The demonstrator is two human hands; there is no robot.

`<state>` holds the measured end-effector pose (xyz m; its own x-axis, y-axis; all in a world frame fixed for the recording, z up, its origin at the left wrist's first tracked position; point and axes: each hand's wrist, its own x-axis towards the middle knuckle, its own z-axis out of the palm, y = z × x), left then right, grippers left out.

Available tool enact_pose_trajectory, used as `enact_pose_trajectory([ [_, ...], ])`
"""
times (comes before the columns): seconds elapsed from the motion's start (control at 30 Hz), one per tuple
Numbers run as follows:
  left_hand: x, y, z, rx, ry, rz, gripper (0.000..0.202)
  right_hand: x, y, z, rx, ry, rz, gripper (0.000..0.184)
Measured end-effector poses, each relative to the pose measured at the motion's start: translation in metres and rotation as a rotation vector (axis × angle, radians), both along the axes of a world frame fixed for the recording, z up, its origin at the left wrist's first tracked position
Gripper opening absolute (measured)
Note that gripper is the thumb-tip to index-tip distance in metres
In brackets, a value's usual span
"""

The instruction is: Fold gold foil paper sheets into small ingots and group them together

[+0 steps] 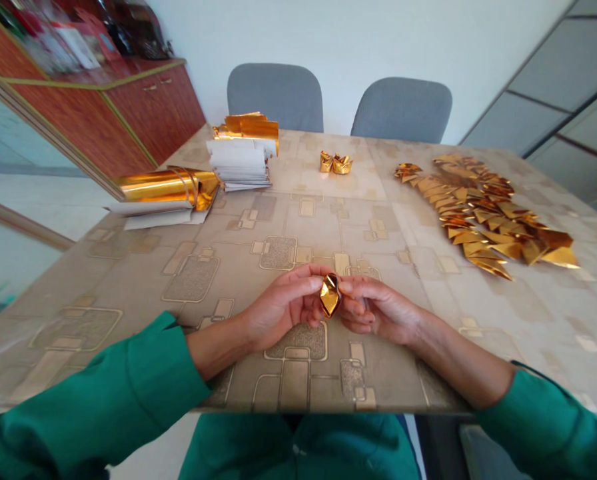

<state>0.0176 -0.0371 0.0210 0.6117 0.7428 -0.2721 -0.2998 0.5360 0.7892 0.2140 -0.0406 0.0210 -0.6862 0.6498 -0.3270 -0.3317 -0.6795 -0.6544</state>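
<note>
One folded gold foil piece (pixel 330 295) | left hand (pixel 283 305), right hand (pixel 381 310) | fingers (pixel 313 283) pinched shut on it

Folded gold foil piece (pixel 330 295) — small, shiny, roughly diamond-shaped, creased into angled facets, standing nearly upright on one point, slightly tilted. Pinched between the left fingertips (pixel 312 283) and right fingertips (pixel 346 287) — top corner level with them, lower tip hanging just below both.
</note>
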Motion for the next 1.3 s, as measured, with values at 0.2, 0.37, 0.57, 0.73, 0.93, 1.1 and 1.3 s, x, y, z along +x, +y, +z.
enact_pose_trajectory([
  [0.2, 0.002, -0.003, 0.002, 0.057, 0.101, 0.039, 0.028, -0.001, -0.001, 0.001, 0.031, -0.013, 0.022, 0.025],
  [0.37, 0.003, -0.004, 0.004, 0.060, 0.108, 0.064, 0.025, -0.001, -0.001, 0.000, 0.025, -0.014, 0.038, 0.028],
  [0.57, 0.002, -0.004, 0.007, 0.071, 0.133, -0.003, 0.036, 0.000, 0.000, 0.001, 0.003, -0.032, -0.006, 0.027],
  [0.73, 0.002, -0.004, 0.009, 0.050, 0.136, -0.010, 0.031, -0.002, -0.001, 0.001, 0.058, -0.051, 0.031, 0.027],
  [0.93, -0.006, 0.005, 0.001, -0.050, -0.044, -0.127, 0.033, 0.004, 0.002, 0.001, 0.035, -0.007, 0.047, 0.030],
  [1.1, -0.006, 0.007, -0.004, -0.139, -0.124, -0.091, 0.035, 0.005, 0.003, 0.005, 0.019, -0.023, -0.020, 0.023],
  [1.3, 0.000, 0.003, -0.003, -0.169, -0.164, 0.047, 0.031, -0.001, 0.002, 0.006, 0.076, -0.112, -0.182, 0.024],
])
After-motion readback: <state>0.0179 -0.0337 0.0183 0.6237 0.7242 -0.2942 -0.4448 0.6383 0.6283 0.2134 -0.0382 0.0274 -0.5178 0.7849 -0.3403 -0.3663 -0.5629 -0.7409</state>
